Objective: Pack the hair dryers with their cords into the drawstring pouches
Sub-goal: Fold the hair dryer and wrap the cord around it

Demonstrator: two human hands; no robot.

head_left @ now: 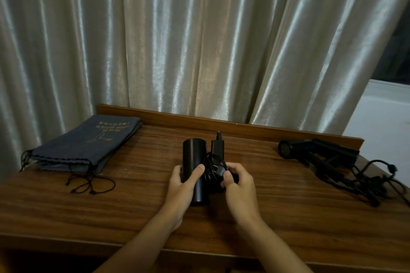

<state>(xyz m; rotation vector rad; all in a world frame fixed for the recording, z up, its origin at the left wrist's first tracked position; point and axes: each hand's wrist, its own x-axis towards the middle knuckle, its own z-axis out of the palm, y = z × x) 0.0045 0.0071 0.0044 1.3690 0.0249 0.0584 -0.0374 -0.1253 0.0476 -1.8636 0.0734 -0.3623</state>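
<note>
Hair dryer [195, 170] gripped at barrel by left hand [182, 186] | cord [214, 167] pinched in right hand [237, 184] | handle hidden behind coils.

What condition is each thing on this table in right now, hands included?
left hand: grips the barrel of the middle hair dryer.
right hand: pinches the bundled cord.
middle hair dryer: lying on the table, handle folded alongside, held.
cord: coiled against the dryer's handle.
drawstring pouches: flat, stacked, empty-looking, strings loose.
other hair dryers: lying at right, cords loose and tangled.
curtain: drawn.
</note>
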